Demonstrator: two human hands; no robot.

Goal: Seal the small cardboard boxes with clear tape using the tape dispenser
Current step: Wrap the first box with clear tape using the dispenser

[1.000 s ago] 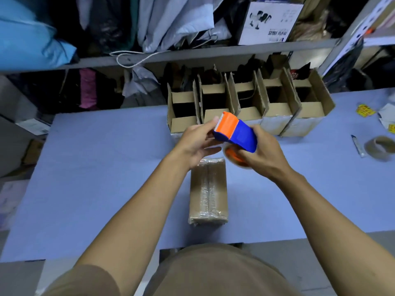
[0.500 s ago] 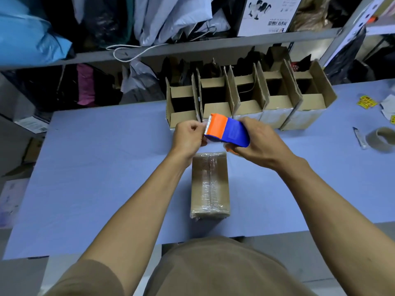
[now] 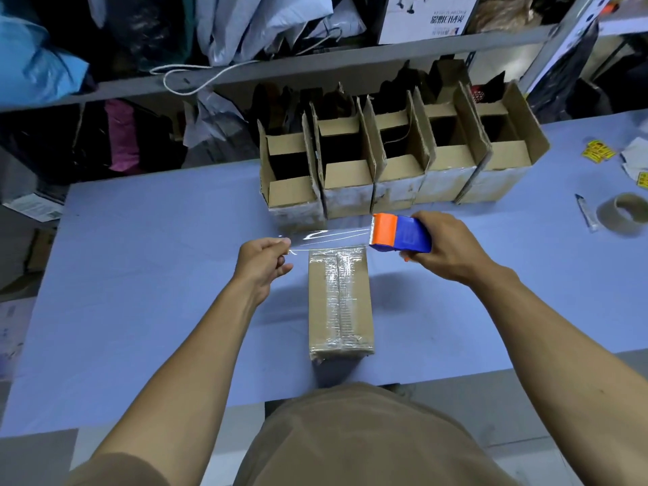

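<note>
Tape [image 3: 329,236] newly stretched crosswise above box [image 3: 338,303]

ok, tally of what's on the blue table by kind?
Open brown cardboard boxes in the back row: 5
Closed, taped cardboard box: 1
Blue and orange tape dispenser, held in the right hand: 1
Loose brown tape roll: 1
Total: 8

Hidden from you: tape roll [image 3: 404,255] under your right hand [image 3: 447,248]; spare roll [image 3: 627,213] cut by the right edge; yellow labels [image 3: 597,150] unreadable.
</note>
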